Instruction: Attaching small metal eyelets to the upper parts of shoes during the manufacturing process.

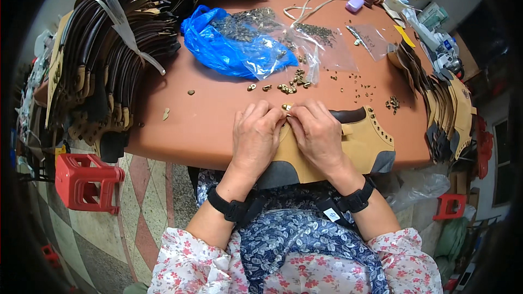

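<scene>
A tan boot upper [362,146] with a dark brown collar, grey corner patches and a row of eyelets lies at the table's near edge, partly over my lap. My left hand [255,137] and my right hand [316,135] meet at its left end, fingers closed in a pinch. A small shiny brass fitting [286,107] shows between the fingertips of both hands. My fingers hide where it touches the leather. Just beyond them lies a loose pile of brass fittings [298,78].
Bundled uppers [117,43] stand stacked at left, with more uppers [447,103] at right. A blue plastic bag [210,57] and clear bags [340,54] of small metal parts lie farther back. Tiny brass parts [392,103] are scattered at right. A red stool [81,182] stands on the floor.
</scene>
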The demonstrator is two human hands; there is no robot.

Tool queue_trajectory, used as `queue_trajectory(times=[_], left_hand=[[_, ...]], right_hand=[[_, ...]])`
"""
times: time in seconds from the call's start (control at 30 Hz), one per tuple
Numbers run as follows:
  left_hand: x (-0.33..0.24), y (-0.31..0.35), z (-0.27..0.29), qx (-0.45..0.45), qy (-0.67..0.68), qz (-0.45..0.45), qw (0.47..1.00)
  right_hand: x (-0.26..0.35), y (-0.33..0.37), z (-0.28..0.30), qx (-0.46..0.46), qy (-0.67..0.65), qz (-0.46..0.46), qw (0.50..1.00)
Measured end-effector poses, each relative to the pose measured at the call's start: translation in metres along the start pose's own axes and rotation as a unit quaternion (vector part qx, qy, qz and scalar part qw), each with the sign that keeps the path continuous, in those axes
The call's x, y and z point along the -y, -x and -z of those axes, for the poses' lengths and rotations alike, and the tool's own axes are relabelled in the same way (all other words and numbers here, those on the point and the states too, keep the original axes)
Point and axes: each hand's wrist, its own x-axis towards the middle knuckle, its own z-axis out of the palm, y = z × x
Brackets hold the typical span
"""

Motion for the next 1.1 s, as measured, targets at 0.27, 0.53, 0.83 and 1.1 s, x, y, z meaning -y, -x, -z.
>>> queue_trajectory(times=[0.27,0.53,0.83,1.1], left_hand=[[0.0002,0.0004,-0.0016,-0.007,0.004,-0.005,1.0],[0.0001,0.0,0.0,0.002,0.003,0.001,1.0],[-0.0013,-0.0006,0.0012,0.003,0.001,0.008,1.0],[-0.0015,-0.0001,0.0008,0.006,0.002,0.009,1.0]], right_hand=[[-0.0011,0.0013,0.0003,0.01,-0.006,-0.014,1.0],[-0.0017,0.0016,0.0011,0.011,-0.002,-0.055,0.998],[-0.0011,0.0025,0.0,-0.013,-0.044,-0.003,0.999],[-0.0007,0.0015,-0.0008,0.012,-0.016,-0.028,0.999]])
